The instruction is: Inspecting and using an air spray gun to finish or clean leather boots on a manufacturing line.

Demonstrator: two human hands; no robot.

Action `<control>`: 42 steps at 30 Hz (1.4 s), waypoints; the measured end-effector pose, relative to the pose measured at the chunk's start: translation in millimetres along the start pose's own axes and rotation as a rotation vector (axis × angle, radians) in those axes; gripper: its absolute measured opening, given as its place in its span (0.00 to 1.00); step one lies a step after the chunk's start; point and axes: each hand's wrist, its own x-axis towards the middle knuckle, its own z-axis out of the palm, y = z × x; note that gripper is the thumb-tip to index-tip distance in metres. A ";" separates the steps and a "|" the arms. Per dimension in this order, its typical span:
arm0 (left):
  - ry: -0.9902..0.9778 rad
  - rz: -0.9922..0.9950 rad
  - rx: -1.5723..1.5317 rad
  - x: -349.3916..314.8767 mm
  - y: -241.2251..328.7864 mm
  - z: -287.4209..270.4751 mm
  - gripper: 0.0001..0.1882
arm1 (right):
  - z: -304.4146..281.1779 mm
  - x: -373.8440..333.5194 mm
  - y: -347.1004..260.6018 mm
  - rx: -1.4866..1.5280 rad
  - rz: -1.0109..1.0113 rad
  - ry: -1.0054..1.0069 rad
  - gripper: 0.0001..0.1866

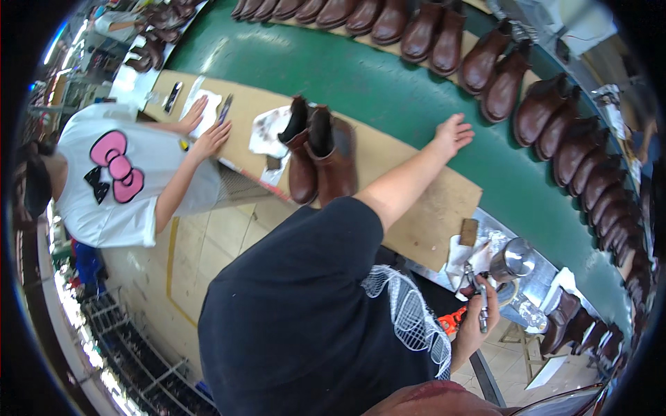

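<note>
My left arm reaches out over the green conveyor belt [388, 104]. At its end my left hand [454, 134] is empty, with its fingers apart and loosely bent, short of the row of brown boots [504, 84]. Down at the right, my right hand [477, 326] is closed round a silver metal spray gun [483, 310]. A shiny metal cup [513, 259] is close beside it; whether the two are joined I cannot tell. A pair of brown ankle boots [331, 170] stands upright on the brown board [395, 166], left of my left arm.
A co-worker in a white shirt [104, 177] rests both hands on the board's left end, near a pen [226, 109]. Stained white cloth [269, 132] lies beside the boots. A brown block [469, 232] sits at the board's right end. More boots [562, 322] stand at lower right.
</note>
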 end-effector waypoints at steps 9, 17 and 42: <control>0.276 0.237 0.180 56.4 63.6 55.7 0.38 | 4.9 19.4 -9.6 -0.007 0.037 -0.011 0.14; 0.295 0.147 0.265 74.5 77.0 117.9 0.51 | 3.5 40.4 -8.6 -0.047 0.081 -0.014 0.13; -1.129 -0.304 -0.158 -291.8 79.9 95.6 0.48 | -22.8 -61.4 -16.5 0.046 -0.283 0.141 0.13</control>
